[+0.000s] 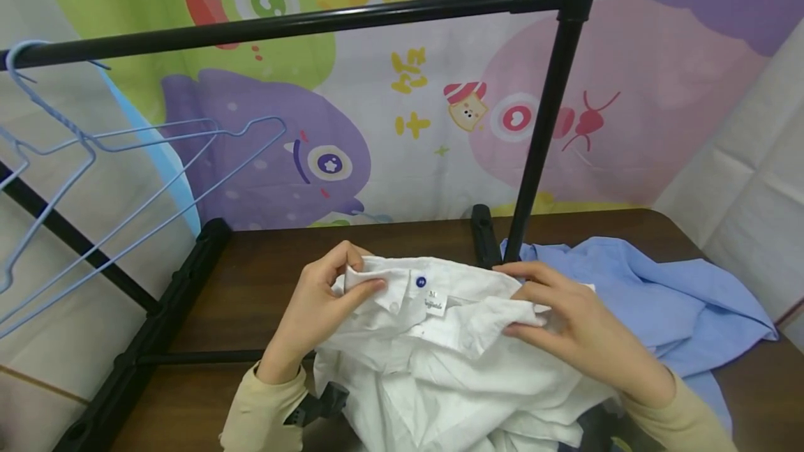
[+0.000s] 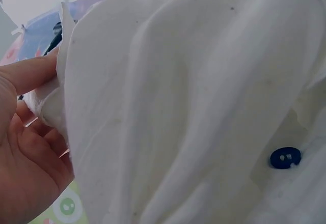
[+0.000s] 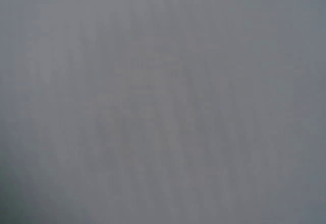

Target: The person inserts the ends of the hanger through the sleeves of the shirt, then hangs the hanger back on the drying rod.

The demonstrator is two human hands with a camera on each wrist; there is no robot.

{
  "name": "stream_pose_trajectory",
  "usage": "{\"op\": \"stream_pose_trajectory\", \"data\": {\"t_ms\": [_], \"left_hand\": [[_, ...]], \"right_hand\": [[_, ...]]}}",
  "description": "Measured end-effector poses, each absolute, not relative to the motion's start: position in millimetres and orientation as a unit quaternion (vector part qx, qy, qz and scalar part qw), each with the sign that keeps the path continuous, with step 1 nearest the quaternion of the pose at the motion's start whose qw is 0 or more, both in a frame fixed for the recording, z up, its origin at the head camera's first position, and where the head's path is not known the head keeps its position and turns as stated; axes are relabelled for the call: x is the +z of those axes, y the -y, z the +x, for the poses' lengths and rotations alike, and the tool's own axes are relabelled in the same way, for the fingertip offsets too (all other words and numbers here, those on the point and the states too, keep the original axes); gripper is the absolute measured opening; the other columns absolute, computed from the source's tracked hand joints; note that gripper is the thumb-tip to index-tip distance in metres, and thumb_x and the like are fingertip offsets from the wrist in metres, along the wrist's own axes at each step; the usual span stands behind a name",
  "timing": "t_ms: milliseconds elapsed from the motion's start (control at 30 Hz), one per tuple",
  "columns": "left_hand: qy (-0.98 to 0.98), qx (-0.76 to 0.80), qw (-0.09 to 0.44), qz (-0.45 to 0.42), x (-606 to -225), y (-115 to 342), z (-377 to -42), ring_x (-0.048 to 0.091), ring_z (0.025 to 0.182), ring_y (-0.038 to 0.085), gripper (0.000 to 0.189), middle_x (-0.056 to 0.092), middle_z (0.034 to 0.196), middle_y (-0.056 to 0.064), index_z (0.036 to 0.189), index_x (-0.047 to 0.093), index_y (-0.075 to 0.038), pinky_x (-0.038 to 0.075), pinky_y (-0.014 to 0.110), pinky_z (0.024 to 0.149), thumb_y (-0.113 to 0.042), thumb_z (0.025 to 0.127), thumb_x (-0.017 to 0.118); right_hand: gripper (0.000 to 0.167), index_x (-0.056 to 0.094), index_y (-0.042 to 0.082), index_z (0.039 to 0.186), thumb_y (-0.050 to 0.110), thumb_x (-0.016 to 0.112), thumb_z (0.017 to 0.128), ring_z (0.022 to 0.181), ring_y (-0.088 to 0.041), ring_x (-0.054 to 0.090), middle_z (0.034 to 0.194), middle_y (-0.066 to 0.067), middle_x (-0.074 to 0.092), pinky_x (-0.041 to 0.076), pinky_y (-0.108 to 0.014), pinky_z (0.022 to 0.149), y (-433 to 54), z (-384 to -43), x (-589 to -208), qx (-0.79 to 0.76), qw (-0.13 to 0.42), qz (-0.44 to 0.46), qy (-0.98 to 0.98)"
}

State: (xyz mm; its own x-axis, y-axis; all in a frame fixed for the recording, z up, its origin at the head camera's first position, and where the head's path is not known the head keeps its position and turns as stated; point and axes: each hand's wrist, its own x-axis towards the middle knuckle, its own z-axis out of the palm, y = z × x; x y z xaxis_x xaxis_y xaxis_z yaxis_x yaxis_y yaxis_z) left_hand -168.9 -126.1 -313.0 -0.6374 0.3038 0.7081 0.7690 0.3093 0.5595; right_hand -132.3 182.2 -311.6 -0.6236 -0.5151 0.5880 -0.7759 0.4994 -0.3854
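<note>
A white shirt (image 1: 433,375) hangs in loose folds between the two hands, its collar at the top with a blue button and a small label (image 1: 435,303). My left hand (image 1: 323,302) pinches the left end of the collar between thumb and fingers. At the collar's right end, my right hand (image 1: 562,319) grips the cloth with its thumb below and fingers above. The left wrist view shows white cloth close up, a dark blue button (image 2: 285,158) and the left hand (image 2: 33,147) at the edge. Blurred pale cloth (image 3: 163,102) fills the right wrist view.
A light blue garment (image 1: 653,298) lies crumpled on the brown table (image 1: 276,270) at right. Blue wire hangers (image 1: 82,138) hang from the black rack bar (image 1: 314,19) at left. The rack's upright (image 1: 543,124) stands behind the right hand. A cartoon curtain (image 1: 402,180) covers the back.
</note>
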Motion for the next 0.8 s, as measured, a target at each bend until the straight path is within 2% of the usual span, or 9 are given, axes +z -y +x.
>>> {"op": "stream_pose_trajectory", "data": {"t_ms": [233,300,433,533,667,800], "left_hand": [[0.777,-0.468,0.221,-0.357,-312.5,123.7,-166.0,0.057,0.081,0.008,0.031,0.066,0.091,0.003,0.074,0.042,-0.009,0.040,0.020,0.068,-0.002,0.073,0.073],[0.783,-0.467,0.206,-0.356,-312.4,123.2,-164.9,0.057,0.081,0.007,0.031,0.066,0.092,0.002,0.074,0.042,-0.010,0.040,0.020,0.068,-0.004,0.074,0.073],[0.787,-0.464,0.185,-0.362,-311.5,121.2,-162.2,0.057,0.082,0.008,0.030,0.066,0.092,0.002,0.075,0.042,-0.011,0.040,0.020,0.070,-0.008,0.075,0.072],[0.787,-0.461,0.181,-0.367,-310.7,119.5,-160.6,0.058,0.083,0.009,0.031,0.065,0.091,0.001,0.075,0.043,-0.011,0.042,0.021,0.072,-0.008,0.075,0.073],[0.786,-0.461,0.175,-0.373,-311.1,117.8,-160.3,0.058,0.084,0.009,0.030,0.064,0.091,0.000,0.075,0.043,-0.011,0.043,0.021,0.074,-0.008,0.075,0.073],[0.786,-0.461,0.168,-0.377,-311.9,116.4,-160.1,0.059,0.086,0.010,0.030,0.064,0.091,0.001,0.076,0.042,-0.011,0.044,0.021,0.076,-0.009,0.076,0.072]], "right_hand": [[0.026,0.056,0.026,0.070,0.011,0.078,0.068,0.094,-0.008,0.055,0.108,0.003,0.060,0.039,-0.014,0.069,-179.1,-131.3,-313.0,0.352,0.239,0.362,0.829],[0.026,0.055,0.025,0.067,0.010,0.077,0.069,0.093,-0.008,0.056,0.105,0.004,0.061,0.039,-0.013,0.070,-178.3,-130.5,-313.3,0.356,0.241,0.351,0.832],[0.017,0.063,0.020,0.069,0.008,0.075,0.071,0.093,-0.006,0.056,0.100,0.005,0.062,0.040,-0.011,0.078,-177.4,-129.9,-314.5,0.363,0.247,0.335,0.834],[0.019,0.065,0.019,0.066,0.003,0.074,0.070,0.092,-0.006,0.056,0.096,0.005,0.063,0.039,-0.011,0.082,-176.6,-131.3,-316.6,0.370,0.265,0.340,0.823],[0.027,0.062,0.022,0.061,-0.001,0.072,0.070,0.090,-0.007,0.056,0.092,0.006,0.065,0.039,-0.012,0.082,-175.6,-132.8,-318.7,0.367,0.285,0.350,0.813],[0.023,0.066,0.023,0.067,0.002,0.070,0.074,0.089,-0.005,0.056,0.089,0.010,0.065,0.039,-0.014,0.079,-174.5,-131.1,-317.9,0.357,0.275,0.335,0.827]]}}
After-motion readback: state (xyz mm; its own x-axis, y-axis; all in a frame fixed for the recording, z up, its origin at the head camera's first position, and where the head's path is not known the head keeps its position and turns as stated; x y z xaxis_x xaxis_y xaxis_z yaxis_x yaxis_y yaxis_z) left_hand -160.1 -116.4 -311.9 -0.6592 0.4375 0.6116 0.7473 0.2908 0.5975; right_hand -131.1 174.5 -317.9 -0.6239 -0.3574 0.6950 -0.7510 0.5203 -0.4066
